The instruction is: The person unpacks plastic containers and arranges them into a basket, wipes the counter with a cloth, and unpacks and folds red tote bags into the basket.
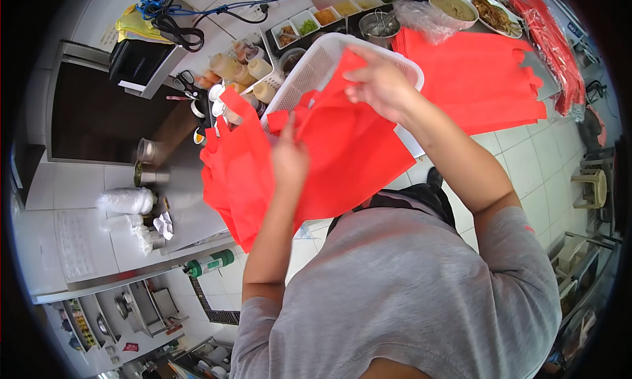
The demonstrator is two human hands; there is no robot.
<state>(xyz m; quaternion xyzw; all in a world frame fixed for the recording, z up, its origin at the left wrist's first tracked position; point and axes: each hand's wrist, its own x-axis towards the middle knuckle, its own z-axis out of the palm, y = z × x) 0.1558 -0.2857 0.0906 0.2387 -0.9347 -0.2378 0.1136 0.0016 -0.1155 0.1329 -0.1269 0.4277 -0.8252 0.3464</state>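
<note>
A red cloth-like bag (pixel 359 152) with a loop handle lies slanted across a white plastic basket (pixel 299 73). My right hand (pixel 378 83) is over the bag's upper edge, its fingers spread apart and slightly blurred. My left hand (pixel 289 158) is at the left part of the bag, beside a strap; its index finger is stretched out, while the other fingers are smeared by motion. More red bags (pixel 234 172) hang over the counter edge on the left. A flat stack of red bags (pixel 471 83) lies to the right of the basket.
Sauce bottles (pixel 240 70) and topping trays (pixel 306 25) stand behind the basket. A bowl of soup (pixel 454 7), a plate of food (pixel 497 16) and plastic-wrapped red bags (pixel 550 56) are at the back right. Metal cups (pixel 146 174) stand on the left counter (pixel 187 204).
</note>
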